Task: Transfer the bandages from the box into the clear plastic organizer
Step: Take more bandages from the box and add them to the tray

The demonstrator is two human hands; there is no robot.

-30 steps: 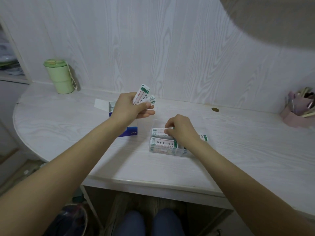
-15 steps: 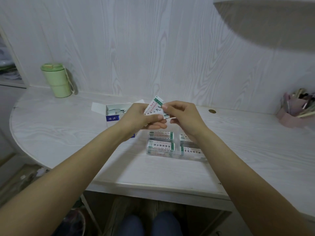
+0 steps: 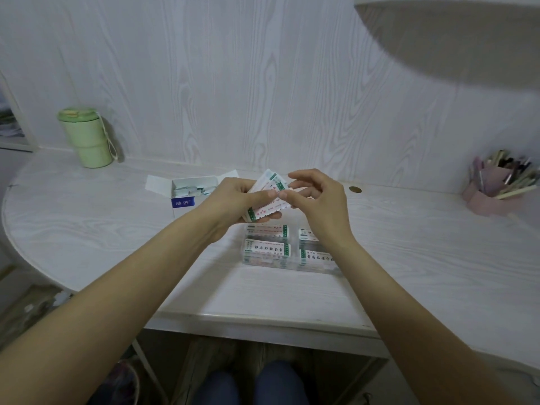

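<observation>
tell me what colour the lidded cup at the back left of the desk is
Pale green, with a slightly darker green lid: the cup, seen in the head view.

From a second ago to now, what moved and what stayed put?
The right hand left the clear plastic organizer, rose to the bandages held in the left hand and now pinches the top one. The left hand carried its stack rightward, above the organizer. The box, green cup and pen holder stayed put.
</observation>
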